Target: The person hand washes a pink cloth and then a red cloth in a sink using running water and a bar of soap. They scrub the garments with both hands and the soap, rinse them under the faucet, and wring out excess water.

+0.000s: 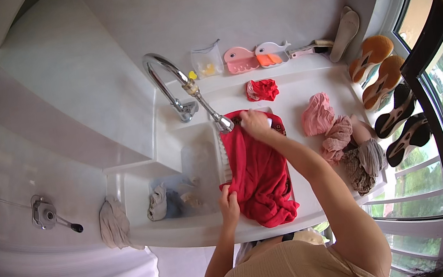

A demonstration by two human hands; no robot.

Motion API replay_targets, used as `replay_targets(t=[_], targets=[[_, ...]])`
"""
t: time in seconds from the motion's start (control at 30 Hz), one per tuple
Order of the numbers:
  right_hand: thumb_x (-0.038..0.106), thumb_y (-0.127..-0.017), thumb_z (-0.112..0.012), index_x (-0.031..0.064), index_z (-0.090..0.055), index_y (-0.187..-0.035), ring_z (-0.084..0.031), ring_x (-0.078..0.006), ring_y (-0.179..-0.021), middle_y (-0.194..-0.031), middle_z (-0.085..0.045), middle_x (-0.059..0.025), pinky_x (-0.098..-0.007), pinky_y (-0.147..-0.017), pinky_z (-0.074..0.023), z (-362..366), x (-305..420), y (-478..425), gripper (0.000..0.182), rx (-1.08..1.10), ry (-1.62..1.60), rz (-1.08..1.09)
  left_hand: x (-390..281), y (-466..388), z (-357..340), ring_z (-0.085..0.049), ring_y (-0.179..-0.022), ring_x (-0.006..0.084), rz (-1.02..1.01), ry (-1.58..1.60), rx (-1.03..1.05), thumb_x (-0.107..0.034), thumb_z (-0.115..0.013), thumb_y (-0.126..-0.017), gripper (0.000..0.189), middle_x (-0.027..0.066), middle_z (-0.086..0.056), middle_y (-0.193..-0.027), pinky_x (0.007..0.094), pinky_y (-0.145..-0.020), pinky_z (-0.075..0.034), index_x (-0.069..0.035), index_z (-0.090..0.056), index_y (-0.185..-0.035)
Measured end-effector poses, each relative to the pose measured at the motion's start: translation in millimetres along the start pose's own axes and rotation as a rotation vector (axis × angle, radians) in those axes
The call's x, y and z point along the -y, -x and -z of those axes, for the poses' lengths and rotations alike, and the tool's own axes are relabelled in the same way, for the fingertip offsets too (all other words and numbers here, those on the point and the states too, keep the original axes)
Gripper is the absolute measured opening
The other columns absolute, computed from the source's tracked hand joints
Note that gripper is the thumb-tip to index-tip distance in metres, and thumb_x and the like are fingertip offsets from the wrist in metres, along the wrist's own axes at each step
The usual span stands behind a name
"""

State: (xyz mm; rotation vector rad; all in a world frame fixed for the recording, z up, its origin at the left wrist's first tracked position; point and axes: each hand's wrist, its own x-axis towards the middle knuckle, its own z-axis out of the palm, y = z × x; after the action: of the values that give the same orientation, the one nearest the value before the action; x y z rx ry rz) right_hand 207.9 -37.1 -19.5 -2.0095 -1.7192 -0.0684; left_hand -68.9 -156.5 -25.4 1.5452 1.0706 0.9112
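A red cloth garment (258, 171) lies spread over the washboard part of the white laundry sink (306, 194), its lower end bunched near the front edge. My left hand (229, 203) grips its left edge beside the basin. Near the garment's top, my right hand (255, 122) rests on the cloth, closed around a small white object (270, 122) that is mostly hidden, so what it is I cannot tell. The chrome faucet (224, 124) ends just left of this hand. Cloudy water in the basin holds a light-coloured cloth (157, 202) and other submerged pieces.
Behind the garment sits a small red cloth (262, 90). Pink (318, 114) and grey-brown garments (360, 165) lie on the right. Whale-shaped soap holders (241, 60), a brush (322, 43) and shoes (383, 77) line the back and right. A pale cloth (113, 223) hangs over the left rim.
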Motion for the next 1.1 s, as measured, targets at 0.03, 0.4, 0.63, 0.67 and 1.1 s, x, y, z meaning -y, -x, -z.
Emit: replay_targets(t=[0.03, 0.4, 0.63, 0.67, 1.1], targets=[[0.023, -0.082, -0.061, 0.0088, -0.057, -0.099, -0.063, -0.0323, -0.086, -0.090, -0.062, -0.0140, -0.0451, -0.078, -0.0506, -7, 13, 10, 0.023, -0.010, -0.067, 0.014, 7, 1, -7, -0.055, -0.077, 0.0274, -0.030, 0.078, -0.077, -0.012, -0.052, -0.092, 0.018, 0.0192, -0.058, -0.087, 0.0369, -0.074, -0.046, 0.001, -0.058, -0.102], [0.039, -0.087, -0.063, 0.0092, -0.056, -0.109, -0.065, -0.0358, -0.090, -0.093, -0.063, -0.0158, -0.0467, -0.077, -0.0530, -5, 10, -5, 0.038, 0.217, -0.033, 0.138, -1, 1, -3, -0.058, -0.085, 0.0156, 0.069, 0.162, -0.124, -0.023, -0.056, -0.099, 0.023, 0.0047, -0.062, -0.093, 0.0299, -0.076, -0.047, 0.000, -0.058, -0.103], [0.052, -0.082, -0.066, 0.0036, -0.055, -0.115, -0.067, -0.0355, -0.095, -0.101, -0.067, -0.0186, -0.0468, -0.079, -0.0547, 67, -56, 11, 0.059, 0.390, 0.191, -0.144, -10, 9, 10, -0.053, -0.114, 0.0275, 0.040, 0.008, -0.402, -0.027, -0.061, -0.095, 0.043, 0.0181, -0.054, -0.124, 0.0375, -0.094, -0.045, -0.001, -0.049, -0.127], [0.044, -0.084, -0.064, 0.0025, -0.057, -0.112, -0.068, -0.0354, -0.096, -0.102, -0.067, -0.0188, -0.0454, -0.081, -0.0548, 77, -59, 19, 0.050, 0.492, 0.189, -0.105, -27, 9, 5, -0.052, -0.117, 0.0299, -0.076, -0.177, -0.371, -0.028, -0.064, -0.092, 0.047, 0.0196, -0.053, -0.126, 0.0395, -0.096, -0.044, -0.001, -0.049, -0.128], [0.023, -0.081, -0.070, 0.0078, -0.057, -0.115, -0.065, -0.0369, -0.095, -0.108, -0.064, -0.0201, -0.0441, -0.081, -0.0541, 72, -1, -36, 0.039, -0.157, -0.201, -0.171, -51, -29, -40, -0.053, -0.106, 0.0306, -0.313, -0.927, 0.009, -0.027, -0.077, -0.071, 0.041, 0.0087, -0.057, -0.110, 0.0452, -0.088, -0.040, -0.009, -0.061, -0.104]])
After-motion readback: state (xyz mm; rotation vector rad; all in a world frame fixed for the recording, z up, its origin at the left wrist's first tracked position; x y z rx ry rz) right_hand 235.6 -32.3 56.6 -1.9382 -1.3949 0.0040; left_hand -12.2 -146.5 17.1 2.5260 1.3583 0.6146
